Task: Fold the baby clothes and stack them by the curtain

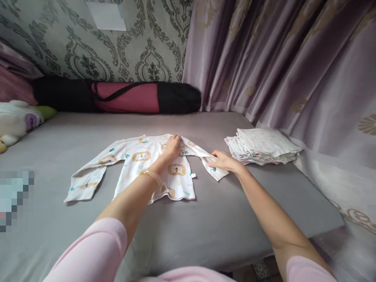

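Observation:
A small white long-sleeved shirt (141,156) with orange lion faces and green leaves lies spread on the grey sheet. My left hand (173,147) is closed at its right shoulder, near the collar, with fingers pressed together on the cloth. The right-hand sleeve is pinched near its cuff by my right hand (221,159), whose thumb and fingers meet on the fabric. The sleeve on the left bends down toward me and touches nothing but the sheet.
Folded white cloths (267,145) form a stack to the right, beside the purple curtain (235,58). A black and red roll bag (126,97) lies along the patterned wall. White plush toy (17,119) at far left. The bed's edge (326,231) drops off at lower right.

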Tool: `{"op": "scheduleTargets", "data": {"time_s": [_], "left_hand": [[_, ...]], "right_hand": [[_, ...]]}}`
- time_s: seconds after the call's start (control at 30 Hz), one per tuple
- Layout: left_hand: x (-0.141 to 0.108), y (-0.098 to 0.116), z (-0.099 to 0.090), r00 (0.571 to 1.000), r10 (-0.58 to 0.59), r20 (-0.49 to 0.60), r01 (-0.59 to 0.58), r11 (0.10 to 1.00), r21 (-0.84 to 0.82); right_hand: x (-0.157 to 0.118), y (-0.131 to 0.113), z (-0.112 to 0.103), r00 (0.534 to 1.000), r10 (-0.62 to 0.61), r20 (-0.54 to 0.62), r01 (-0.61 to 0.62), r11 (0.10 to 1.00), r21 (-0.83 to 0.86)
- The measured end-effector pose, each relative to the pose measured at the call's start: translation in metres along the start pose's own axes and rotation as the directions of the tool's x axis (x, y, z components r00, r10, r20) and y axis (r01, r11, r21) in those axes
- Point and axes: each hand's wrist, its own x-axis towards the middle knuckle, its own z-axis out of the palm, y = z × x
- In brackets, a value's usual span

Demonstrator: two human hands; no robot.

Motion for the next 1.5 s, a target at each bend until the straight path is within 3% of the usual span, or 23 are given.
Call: {"op": "scheduleTargets", "data": {"time_s": [0.1, 0.17, 0.23, 0.3, 0.33, 0.47, 0.57, 0.73, 0.9, 1.1, 1.3, 1.4, 1.5], "left_hand": [[-0.006, -0.001, 0.007, 0.998, -0.016, -0.053, 0.014, 1.000, -0.026], [-0.008, -0.002, 0.007, 0.997, -0.015, -0.082, 0.011, 0.999, -0.047], [-0.008, -0.002, 0.006, 0.994, -0.012, -0.109, 0.006, 0.998, -0.058], [-0.009, 0.000, 0.005, 0.991, -0.013, -0.132, 0.005, 0.998, -0.060], [-0.009, 0.001, 0.005, 0.991, -0.015, -0.133, 0.007, 0.998, -0.057], [-0.011, 0.008, 0.001, 0.997, -0.029, -0.068, 0.027, 0.999, -0.020], [-0.014, 0.013, -0.003, 0.999, -0.019, -0.041, 0.019, 1.000, -0.005], [-0.016, 0.015, -0.007, 0.998, 0.022, -0.054, -0.023, 0.999, -0.028], [-0.015, 0.013, -0.005, 0.998, 0.041, -0.053, -0.043, 0.998, -0.048], [-0.013, 0.011, 0.000, 0.996, 0.036, -0.081, -0.040, 0.998, -0.048], [-0.013, 0.013, -0.004, 0.999, 0.030, -0.043, -0.032, 0.998, -0.050], [-0.013, 0.013, -0.003, 0.999, 0.029, -0.027, -0.030, 0.999, -0.030], [-0.012, 0.015, 0.001, 0.999, 0.030, -0.031, -0.030, 1.000, 0.009]], "right_hand": [[0.004, -0.002, -0.013, 0.998, -0.066, 0.023, 0.067, 0.996, -0.057], [0.005, -0.004, -0.026, 0.979, -0.158, -0.129, 0.130, 0.970, -0.206], [0.005, -0.005, -0.035, 0.889, -0.278, -0.363, 0.106, 0.897, -0.428], [0.005, -0.002, -0.036, 0.811, -0.370, -0.453, 0.019, 0.791, -0.612], [0.004, 0.002, -0.033, 0.815, -0.387, -0.432, -0.009, 0.737, -0.676], [0.003, 0.022, -0.014, 0.952, -0.242, -0.186, 0.006, 0.622, -0.783], [0.005, 0.024, -0.013, 0.989, -0.111, -0.098, -0.005, 0.635, -0.772], [0.035, -0.012, -0.018, 0.981, -0.177, -0.079, 0.096, 0.799, -0.593], [0.090, -0.056, -0.001, 0.971, -0.220, -0.092, 0.179, 0.929, -0.325], [0.133, -0.084, 0.010, 0.987, -0.157, -0.042, 0.144, 0.965, -0.218], [0.151, -0.092, 0.005, 0.995, -0.074, 0.065, 0.086, 0.974, -0.208], [0.145, -0.094, 0.013, 0.994, -0.094, -0.056, 0.078, 0.969, -0.235], [0.135, -0.092, 0.033, 0.956, -0.142, -0.257, 0.069, 0.959, -0.275]]}}
